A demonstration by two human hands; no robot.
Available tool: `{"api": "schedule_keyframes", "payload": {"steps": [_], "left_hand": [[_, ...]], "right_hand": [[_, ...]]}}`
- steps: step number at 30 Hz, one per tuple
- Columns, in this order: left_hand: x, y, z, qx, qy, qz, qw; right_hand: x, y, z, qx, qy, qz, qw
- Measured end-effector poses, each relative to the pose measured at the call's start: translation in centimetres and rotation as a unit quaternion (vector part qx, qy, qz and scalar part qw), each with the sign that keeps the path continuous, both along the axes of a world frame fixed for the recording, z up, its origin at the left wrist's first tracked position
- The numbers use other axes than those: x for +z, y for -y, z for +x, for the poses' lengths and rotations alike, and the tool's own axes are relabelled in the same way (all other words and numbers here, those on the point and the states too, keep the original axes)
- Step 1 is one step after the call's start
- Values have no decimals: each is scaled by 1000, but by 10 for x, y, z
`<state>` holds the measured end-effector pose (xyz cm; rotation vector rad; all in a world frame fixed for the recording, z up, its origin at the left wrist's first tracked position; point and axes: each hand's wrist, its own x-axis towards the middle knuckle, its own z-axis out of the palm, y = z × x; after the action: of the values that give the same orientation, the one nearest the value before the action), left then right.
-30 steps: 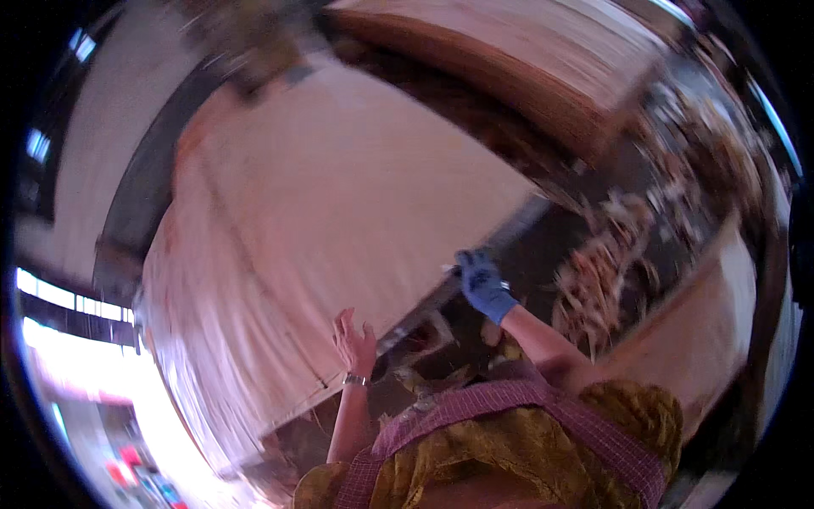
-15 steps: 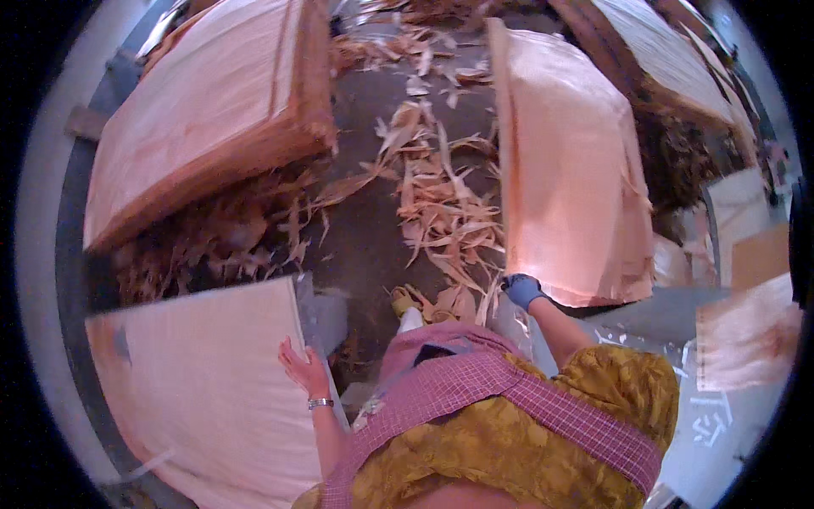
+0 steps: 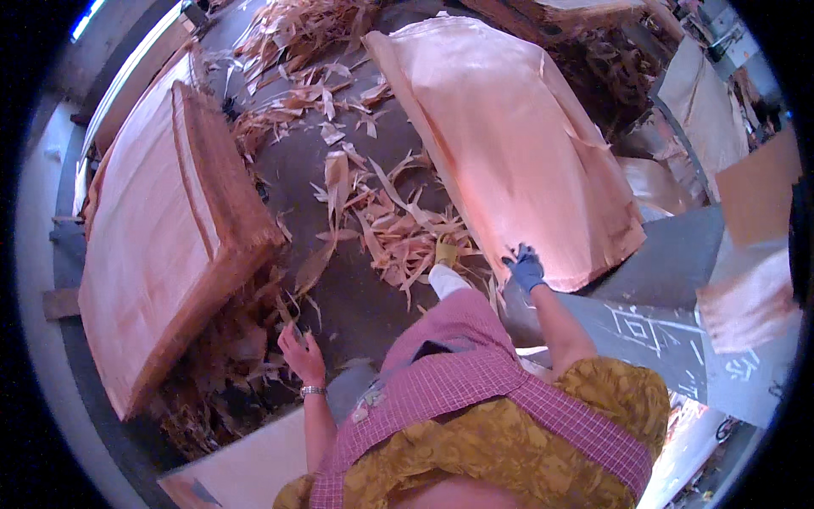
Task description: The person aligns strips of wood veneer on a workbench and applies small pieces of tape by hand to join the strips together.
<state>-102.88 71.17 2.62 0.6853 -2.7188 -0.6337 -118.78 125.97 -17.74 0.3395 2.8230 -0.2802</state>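
Note:
My right hand [image 3: 526, 269], in a blue glove, is at the near left corner of a stack of pale pinkish wood veneer sheets [image 3: 517, 144]. Its fingers are apart and seem to rest on the top sheet. My left hand [image 3: 302, 353] is bare, with a metal band at the wrist. It hangs in the air with fingers apart and nothing in it. Beneath and beyond it, torn veneer strips [image 3: 229, 356] lie beside a thick veneer stack [image 3: 144, 246] on the left.
Loose veneer scraps [image 3: 398, 242] cover the floor around my foot [image 3: 445, 253]. Another pale sheet [image 3: 254, 467] lies at the lower left. A grey board with white markings [image 3: 610, 327] is on my right. More scraps [image 3: 309, 30] are heaped at the far end.
My view has swung to the right, and my foot has stepped forward onto the scraps. My left hand has left the pale stack's edge. The right glove stays at its corner, fingers now more spread.

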Motion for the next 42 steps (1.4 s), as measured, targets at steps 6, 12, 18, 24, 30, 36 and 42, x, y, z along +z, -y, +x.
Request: {"api": "schedule_keyframes", "payload": {"steps": [6, 12, 18, 24, 30, 36, 42], "left_hand": [[-23, -18, -127, -37, 85, 20, 995], [-62, -70, -274, -184, 248, 103, 946], [-124, -159, -485, -304, 353, 303, 831], [-251, -226, -658, -31, 328, 555, 764], [-328, -234, -724, 80, 200, 611, 762], [-270, -255, -730, 56, 224, 574, 786], [-200, -279, -724, -25, 259, 611, 747]], "right_hand": [[12, -78, -192, -103, -77, 63, 990], [49, -91, -252, -195, -60, -16, 979], [41, -97, -262, -218, -95, 3, 971], [65, -107, -269, -213, -42, 3, 976], [88, -94, -277, -219, -38, 65, 973], [101, -123, -291, -208, -26, 135, 969], [143, -197, -311, -170, -63, 228, 957]]}}
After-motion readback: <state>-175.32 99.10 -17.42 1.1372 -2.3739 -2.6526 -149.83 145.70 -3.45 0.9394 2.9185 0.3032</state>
